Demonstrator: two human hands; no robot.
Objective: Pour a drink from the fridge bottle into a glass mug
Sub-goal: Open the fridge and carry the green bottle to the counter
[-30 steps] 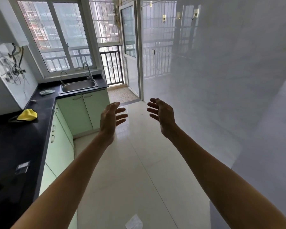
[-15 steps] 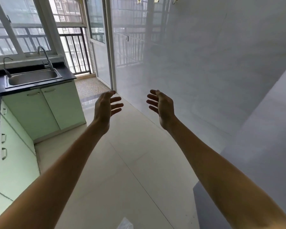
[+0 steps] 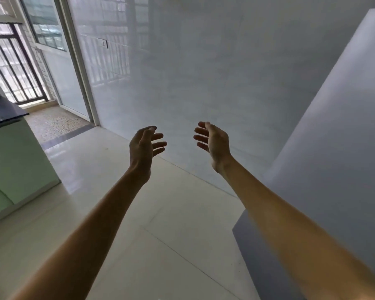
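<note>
Hands held up in a narrow kitchen: left hand (image 3: 144, 148) and right hand (image 3: 214, 144) side by side in mid-air, palms turned toward each other, a clear gap between them, well clear of every surface. On the left, fingers (image 3: 159, 145) spread and loosely bent, thumb uppermost. On the right, the same: fingers apart, gently curved. Nothing gripped, nothing touched.

Bare forearms reaching in from the lower corners of the view. Behind the hands, glossy pale wall (image 3: 193, 72) carrying reflections of window bars.

At right, just beside the right forearm, tall white unit (image 3: 333, 137) standing on the floor, only one plain side showing. Fridge or not: cannot tell from this angle. Whereabouts of bottle and glass mug: impossible to tell, neither in sight.

At left, pale green cabinet (image 3: 15, 159) under dark countertop (image 3: 7, 111). Beyond it, speckled threshold (image 3: 52, 122), white-framed glass door (image 3: 59, 68) and black railing (image 3: 15, 68) against bright daylight. Underfoot, shiny cream floor tiles (image 3: 139, 213) with thin dark joints, daylight glaring off them near the cabinet.
</note>
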